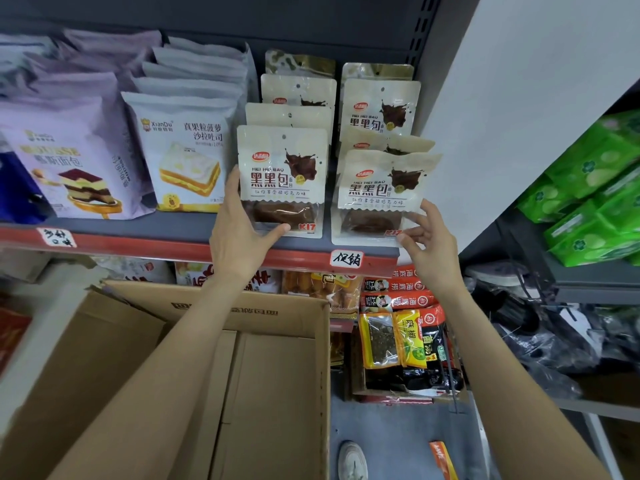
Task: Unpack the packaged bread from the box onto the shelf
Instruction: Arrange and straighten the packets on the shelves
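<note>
To your far left on the same level stand purple cake bags [74,157], and just right of them white pineapple toast bags [183,150]. Below, red and yellow seasoning packets [401,327] fill a lower tier. On your right, green packs [595,188] sit stacked on a grey rack, with black plastic bags [540,327] heaped beneath. A white shoe [352,460] shows on the near floor.

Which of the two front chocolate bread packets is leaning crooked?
The right front packet, by the right hand; it tilts, while the left front packet stands straight.
</note>
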Motion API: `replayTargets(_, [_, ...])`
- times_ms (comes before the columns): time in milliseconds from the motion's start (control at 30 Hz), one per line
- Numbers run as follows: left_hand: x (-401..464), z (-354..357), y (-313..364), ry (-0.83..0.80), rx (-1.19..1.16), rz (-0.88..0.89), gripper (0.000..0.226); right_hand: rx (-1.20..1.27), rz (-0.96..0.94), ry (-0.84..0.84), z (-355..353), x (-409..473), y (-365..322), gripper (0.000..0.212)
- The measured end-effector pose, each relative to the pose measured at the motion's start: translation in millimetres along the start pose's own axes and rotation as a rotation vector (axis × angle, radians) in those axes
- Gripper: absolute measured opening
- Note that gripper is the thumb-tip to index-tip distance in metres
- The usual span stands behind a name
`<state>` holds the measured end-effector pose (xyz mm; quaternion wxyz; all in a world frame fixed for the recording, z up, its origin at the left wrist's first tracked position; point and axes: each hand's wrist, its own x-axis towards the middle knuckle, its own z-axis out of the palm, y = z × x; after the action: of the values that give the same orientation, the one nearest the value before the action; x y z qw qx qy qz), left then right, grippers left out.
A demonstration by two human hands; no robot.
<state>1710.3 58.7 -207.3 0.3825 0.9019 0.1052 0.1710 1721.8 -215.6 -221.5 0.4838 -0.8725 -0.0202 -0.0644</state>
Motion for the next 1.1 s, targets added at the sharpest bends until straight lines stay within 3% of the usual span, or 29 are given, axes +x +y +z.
replayTargets(867, [-4,-7,-1,-0.019,-0.006,0.017,0.103,-0.064,0.052,0.21,17,-8,-13,0.067])
replayTargets(1100, [-21,-33,9,0.004,-0.05,0.053,0.072,-0.116,-0.003,0.333,24,-45,-42,0.06])
